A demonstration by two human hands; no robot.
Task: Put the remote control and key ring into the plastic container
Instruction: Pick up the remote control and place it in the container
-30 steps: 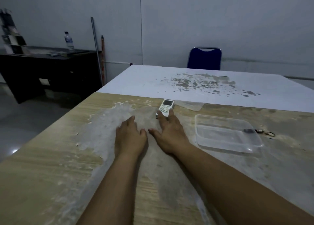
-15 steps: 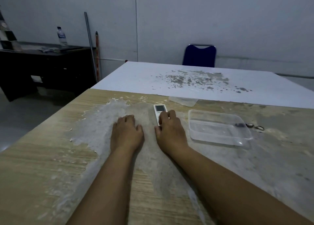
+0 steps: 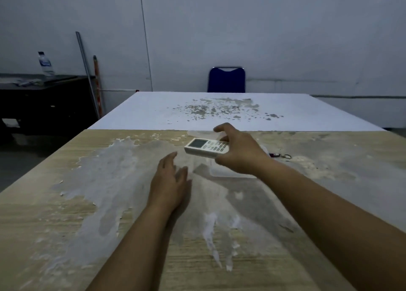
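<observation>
Right hand (image 3: 239, 152) grips the remote control (image 3: 206, 147) above the mostly hidden plastic container (image 3: 230, 173); left hand (image 3: 169, 180) lies flat.

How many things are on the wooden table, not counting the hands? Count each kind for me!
Remote control: 1, held above the table by the right hand
Key ring: 1
Plastic container: 1, mostly hidden behind that hand
Clear lid-like piece: 1
Total: 4

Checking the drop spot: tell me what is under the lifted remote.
Under the remote, held by the right hand, only the near edge of the clear container shows on the table. The hand and forearm cover its inside.
</observation>
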